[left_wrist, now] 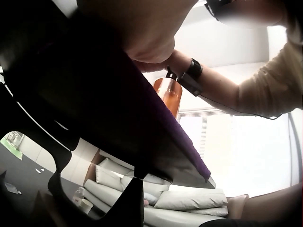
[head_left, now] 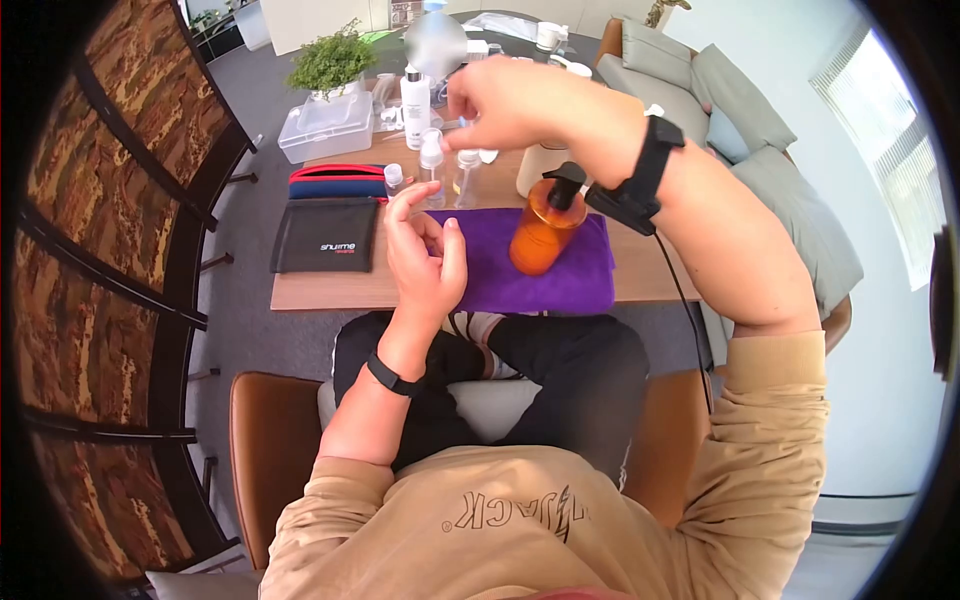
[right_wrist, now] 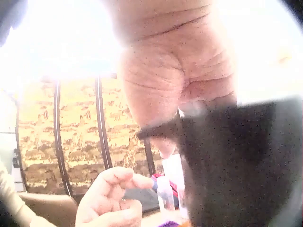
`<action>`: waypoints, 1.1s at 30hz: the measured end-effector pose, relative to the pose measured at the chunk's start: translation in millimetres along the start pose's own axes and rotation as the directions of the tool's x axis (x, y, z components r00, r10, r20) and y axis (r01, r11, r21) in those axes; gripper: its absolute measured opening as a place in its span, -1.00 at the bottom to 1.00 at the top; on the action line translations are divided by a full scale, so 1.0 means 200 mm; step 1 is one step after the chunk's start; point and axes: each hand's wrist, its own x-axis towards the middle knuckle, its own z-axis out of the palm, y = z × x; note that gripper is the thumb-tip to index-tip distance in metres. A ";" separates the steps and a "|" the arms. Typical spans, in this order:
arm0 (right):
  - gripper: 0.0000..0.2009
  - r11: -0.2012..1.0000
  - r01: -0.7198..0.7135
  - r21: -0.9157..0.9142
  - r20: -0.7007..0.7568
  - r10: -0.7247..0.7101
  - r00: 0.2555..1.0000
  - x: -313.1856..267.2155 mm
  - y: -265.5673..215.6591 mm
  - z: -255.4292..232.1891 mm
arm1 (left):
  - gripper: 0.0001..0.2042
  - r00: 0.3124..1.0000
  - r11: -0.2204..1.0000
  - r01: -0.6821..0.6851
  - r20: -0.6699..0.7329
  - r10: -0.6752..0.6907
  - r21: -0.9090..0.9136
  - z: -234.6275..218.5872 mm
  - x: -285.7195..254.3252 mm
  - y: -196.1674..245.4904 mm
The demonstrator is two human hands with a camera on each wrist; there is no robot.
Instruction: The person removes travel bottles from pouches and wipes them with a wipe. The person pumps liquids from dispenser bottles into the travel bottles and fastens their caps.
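Note:
My left hand (head_left: 425, 245) is raised at the near edge of the table, palm turned inward, its fingers loosely curled around nothing. Further out, my right hand (head_left: 515, 105) hangs over the small bottles, thumb and fingers apart. Its thumb overlaps the cap of a small clear bottle (head_left: 432, 160) in the head view. Beside that bottle stands another small clear bottle (head_left: 466, 180), and a shorter one (head_left: 393, 178) is to the left. An amber pump bottle (head_left: 540, 240) with a black pump stands on a folded purple towel (head_left: 485, 265), below the right wrist.
A black pouch (head_left: 325, 235) and a blue-and-red case (head_left: 340, 181) lie on the left of the wooden table (head_left: 330, 292). Behind them are a clear plastic box (head_left: 322, 128), a potted plant (head_left: 335, 60) and a white pump bottle (head_left: 415, 112). A grey sofa (head_left: 660, 65) stands beyond.

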 end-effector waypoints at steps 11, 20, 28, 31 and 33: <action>-0.21 0.802 -0.065 0.594 -0.321 0.310 0.895 -0.82 0.14 0.00 | -0.45 0.997 0.998 0.062 0.040 -0.063 0.026 -0.01 -0.01 0.02; -0.16 0.719 -0.137 0.681 -0.295 0.440 0.848 -0.89 -0.06 0.56 | -0.45 0.993 0.994 0.064 0.093 -0.073 0.093 -0.01 -0.01 -0.01; -0.32 0.670 -0.205 0.713 -0.314 0.567 0.761 -0.98 0.13 0.49 | -0.45 0.992 0.995 0.086 0.086 -0.089 0.042 0.00 -0.02 0.01; -0.22 0.641 -0.277 0.715 -0.287 0.631 0.720 -1.03 0.31 0.44 | -0.45 0.993 0.997 0.077 0.090 -0.080 0.029 0.01 -0.01 0.01; -0.22 0.642 -0.302 0.705 -0.311 0.662 0.682 -1.04 0.43 0.44 | -0.46 0.993 0.996 0.060 0.102 -0.066 0.061 0.00 -0.01 0.00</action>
